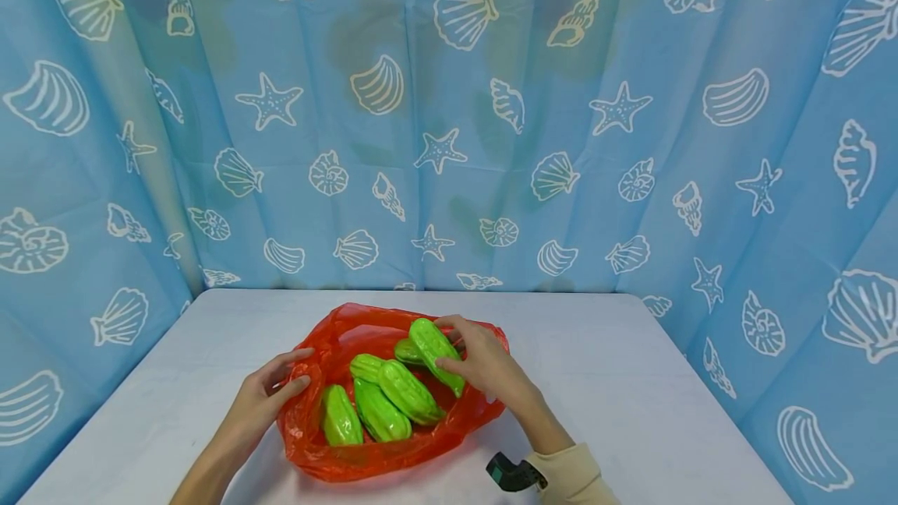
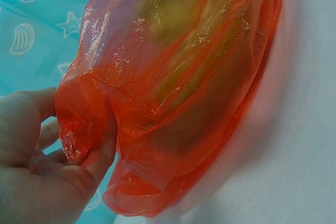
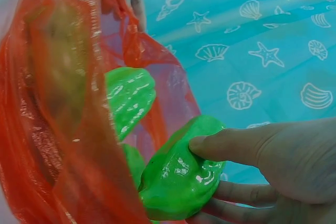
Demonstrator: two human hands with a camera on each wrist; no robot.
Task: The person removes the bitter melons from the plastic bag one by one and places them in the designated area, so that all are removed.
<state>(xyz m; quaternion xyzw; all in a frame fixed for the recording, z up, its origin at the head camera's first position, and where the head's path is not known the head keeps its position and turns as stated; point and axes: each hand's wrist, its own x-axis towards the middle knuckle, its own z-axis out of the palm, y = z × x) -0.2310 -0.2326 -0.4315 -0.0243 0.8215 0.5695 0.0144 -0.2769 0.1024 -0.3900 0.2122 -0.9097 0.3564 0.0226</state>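
Right hand (image 1: 491, 365) round green gourd (image 1: 431, 343), perhaps five others (image 1: 409, 393) inside red bag (image 1: 372, 461)

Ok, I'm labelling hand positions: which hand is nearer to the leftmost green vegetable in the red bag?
Left. The left hand holds the red bag just left of the leftmost vegetable; the right hand is at the bag's right side, gripping another vegetable.

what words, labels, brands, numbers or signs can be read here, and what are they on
No readable text anywhere.
Red bag: no print visible.
Green vegetables: no labels visible.
Blue curtain: only shell and starfish drawings, no writing.
Dark wrist device: too small to tell whether it carries any text.
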